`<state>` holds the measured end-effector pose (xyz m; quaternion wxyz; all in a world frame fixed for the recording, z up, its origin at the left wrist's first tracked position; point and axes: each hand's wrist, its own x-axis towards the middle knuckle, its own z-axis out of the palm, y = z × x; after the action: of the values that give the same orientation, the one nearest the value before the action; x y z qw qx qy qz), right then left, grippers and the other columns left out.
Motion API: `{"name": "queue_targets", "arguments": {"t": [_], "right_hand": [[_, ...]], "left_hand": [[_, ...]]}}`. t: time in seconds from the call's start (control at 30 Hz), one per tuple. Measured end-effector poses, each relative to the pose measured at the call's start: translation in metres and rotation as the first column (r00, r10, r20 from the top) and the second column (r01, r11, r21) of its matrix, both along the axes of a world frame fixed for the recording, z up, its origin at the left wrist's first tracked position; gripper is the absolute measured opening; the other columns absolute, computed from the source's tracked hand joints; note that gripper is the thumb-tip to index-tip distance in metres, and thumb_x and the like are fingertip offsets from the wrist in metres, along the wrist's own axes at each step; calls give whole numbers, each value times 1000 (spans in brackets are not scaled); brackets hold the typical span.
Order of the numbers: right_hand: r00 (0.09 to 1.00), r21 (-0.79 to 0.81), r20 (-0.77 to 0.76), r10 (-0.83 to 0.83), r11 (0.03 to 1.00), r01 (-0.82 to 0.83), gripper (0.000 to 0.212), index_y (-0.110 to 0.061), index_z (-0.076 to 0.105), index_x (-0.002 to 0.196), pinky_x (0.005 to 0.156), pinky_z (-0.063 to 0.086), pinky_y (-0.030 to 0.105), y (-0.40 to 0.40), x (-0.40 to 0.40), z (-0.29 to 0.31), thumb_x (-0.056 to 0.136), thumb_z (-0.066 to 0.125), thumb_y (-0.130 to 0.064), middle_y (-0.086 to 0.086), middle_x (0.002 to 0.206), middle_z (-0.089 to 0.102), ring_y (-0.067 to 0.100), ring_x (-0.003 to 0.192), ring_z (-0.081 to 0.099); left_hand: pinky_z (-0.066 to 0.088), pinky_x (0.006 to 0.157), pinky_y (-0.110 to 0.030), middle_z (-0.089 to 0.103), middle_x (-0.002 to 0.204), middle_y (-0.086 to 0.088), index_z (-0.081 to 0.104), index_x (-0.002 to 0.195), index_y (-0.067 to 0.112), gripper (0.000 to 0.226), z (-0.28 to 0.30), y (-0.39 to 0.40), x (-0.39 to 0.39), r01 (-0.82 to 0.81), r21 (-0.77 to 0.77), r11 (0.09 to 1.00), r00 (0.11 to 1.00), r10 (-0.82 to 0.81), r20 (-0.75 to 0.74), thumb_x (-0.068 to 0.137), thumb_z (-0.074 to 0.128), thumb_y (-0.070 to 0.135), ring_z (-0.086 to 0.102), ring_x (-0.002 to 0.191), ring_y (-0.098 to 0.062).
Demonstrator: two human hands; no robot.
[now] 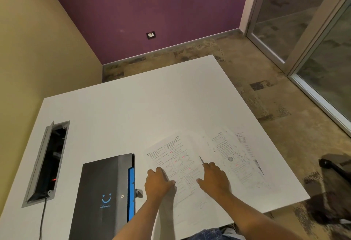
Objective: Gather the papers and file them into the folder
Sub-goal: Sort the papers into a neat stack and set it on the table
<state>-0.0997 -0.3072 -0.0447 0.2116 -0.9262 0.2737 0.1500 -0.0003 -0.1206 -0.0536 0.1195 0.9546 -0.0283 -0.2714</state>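
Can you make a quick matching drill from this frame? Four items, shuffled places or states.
Items:
1. black folder
2. left hand
3. right hand
4. cable box

Descriptions:
A. recessed in the table, lid open, at the far left
B. flat on the left edge of the nearest printed sheet
C. holds a pen over the papers
D. lies closed on the table, left of the papers

Pairs: 1-D, 2-B, 3-C, 4-A
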Motion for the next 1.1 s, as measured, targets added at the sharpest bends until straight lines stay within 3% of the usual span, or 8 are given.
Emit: {"name": "queue_targets", "arguments": {"t": [0.17,0.3,0.6,0.73,0.8,0.87,1.03,1.1], "right_hand": [[993,-194,-59,-101,977,87,86,-18,43,143,105,45,39,-20,-4,-5,78,68,-68,7,145,49,24,132,50],[988,-196,-89,-127,975,107,102,-15,39,146,107,44,41,-31,-1,-10,70,69,-76,10,145,49,27,133,49],[967,-76,-111,-228,972,221,91,-17,44,141,101,48,36,-34,5,-9,71,79,-64,9,135,55,24,122,57],[970,69,-51,-239,968,242,89,-20,38,150,99,55,37,-28,4,-6,77,80,-47,10,139,53,27,123,60],[970,115,-44,-240,963,244,87,-22,37,151,98,56,37,-26,2,-3,79,79,-43,11,140,52,28,123,61],[970,171,-48,-237,955,241,83,-23,37,152,100,55,38,-26,-2,-1,81,78,-38,11,140,52,28,124,61],[971,325,-21,-238,917,232,69,-28,50,149,105,51,35,-29,-14,1,85,76,-28,6,137,54,21,127,58],[969,340,-13,-247,910,237,65,-26,54,145,106,49,35,-31,-18,1,84,78,-30,6,136,54,21,127,57]], "left_hand": [[53,100,-45,43,129,-8,42,130,21,84,-3,-4,-19,-195,-38,980,979,197,57,68,83,58,47,125,-26],[54,98,-44,42,131,-8,38,134,20,91,-5,-2,-27,-187,-15,982,981,187,58,66,84,58,46,127,-26],[49,98,-39,49,130,-13,44,134,11,86,6,10,-5,-206,-130,970,978,200,-62,70,85,52,50,119,-27],[50,100,-44,49,145,-18,36,147,6,94,11,21,9,-450,-353,820,893,411,-185,74,90,32,52,128,-34],[48,103,-47,52,146,-15,28,151,7,99,13,25,12,-533,-424,732,846,449,-288,76,90,23,54,129,-37],[49,104,-48,57,140,-13,30,147,9,91,13,26,11,-551,-451,702,833,427,-352,77,88,18,57,123,-34],[52,103,-50,58,138,-10,37,142,13,69,13,18,5,-323,-367,873,933,227,-280,86,77,8,58,125,-34],[55,97,-46,61,131,-9,38,140,14,59,14,16,6,-180,-285,941,967,115,-229,90,71,14,62,115,-31]]}}
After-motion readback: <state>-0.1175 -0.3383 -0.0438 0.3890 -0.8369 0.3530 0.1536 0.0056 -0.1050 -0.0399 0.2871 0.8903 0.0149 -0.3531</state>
